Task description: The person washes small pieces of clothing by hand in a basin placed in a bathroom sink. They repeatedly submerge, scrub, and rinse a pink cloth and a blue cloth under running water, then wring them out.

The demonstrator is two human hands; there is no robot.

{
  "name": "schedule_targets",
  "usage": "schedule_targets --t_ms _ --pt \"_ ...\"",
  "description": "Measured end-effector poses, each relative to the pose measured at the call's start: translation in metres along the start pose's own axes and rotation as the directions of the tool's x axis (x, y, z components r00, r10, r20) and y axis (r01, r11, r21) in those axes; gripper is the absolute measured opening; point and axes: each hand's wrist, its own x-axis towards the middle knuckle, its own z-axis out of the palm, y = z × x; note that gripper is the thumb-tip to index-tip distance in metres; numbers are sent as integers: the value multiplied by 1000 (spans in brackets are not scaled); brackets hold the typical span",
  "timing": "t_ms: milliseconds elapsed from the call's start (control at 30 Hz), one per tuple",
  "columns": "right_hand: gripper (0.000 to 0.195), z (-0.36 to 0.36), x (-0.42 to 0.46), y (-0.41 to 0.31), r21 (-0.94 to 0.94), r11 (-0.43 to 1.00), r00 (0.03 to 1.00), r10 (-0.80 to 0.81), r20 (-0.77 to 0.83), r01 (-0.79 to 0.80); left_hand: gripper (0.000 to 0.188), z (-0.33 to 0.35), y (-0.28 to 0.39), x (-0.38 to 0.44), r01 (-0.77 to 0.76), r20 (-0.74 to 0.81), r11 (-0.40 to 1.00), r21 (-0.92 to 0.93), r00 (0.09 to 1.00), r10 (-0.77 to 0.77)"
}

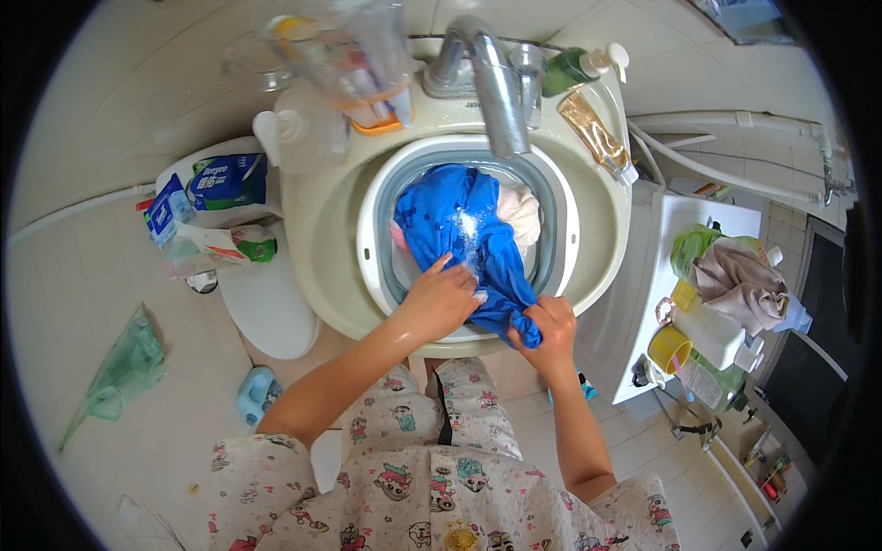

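A blue cloth garment [441, 200] lies bunched in a white and grey plastic basin [372, 227], partly wet with dark patches. White powder [468, 224] sits in a small heap on the cloth and trails down towards me. My right hand [551, 327] grips a twisted end of the garment at the basin's near right rim. Over the near part of the cloth is my left hand [444, 293], fingers curled, with some white matter at its fingertips. Whether it holds any cloth is hidden. A cream cloth [518, 213] lies behind the blue one.
The basin stands in a washbasin [324, 275] under a metal faucet [506, 117]. A pump bottle [579, 69] and a gold tube [596, 134] lie on the right ledge. A toilet [269, 303] is left; a washing machine [620, 275] holding bottles [710, 334] is right.
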Motion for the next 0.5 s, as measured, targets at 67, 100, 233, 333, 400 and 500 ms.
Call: schedule_targets --t_ms 67,100,233,333,400,500 --pt "27 -5 -5 7 28 999 998 46 -37 -45 36 -17 4 -1 85 48 986 -146 996 -78" --pt "26 -5 -4 8 46 997 996 65 -56 -62 36 -22 4 -3 134 73 968 -212 990 -121" --pt "22 6 15 3 228 960 981 182 -68 -162 29 -3 4 2 109 -266 994 -29 957 -113" --pt "21 24 41 10 315 932 963 232 -136 -180 32 7 0 0 90 -32 991 -95 995 -93" --pt "21 45 70 13 294 941 958 227 -176 -169 28 35 -23 -5 130 -180 971 -203 969 -167" --pt "25 81 116 30 -43 993 971 97 -217 -109 23 11 -28 25 437 -228 643 -629 687 -690"
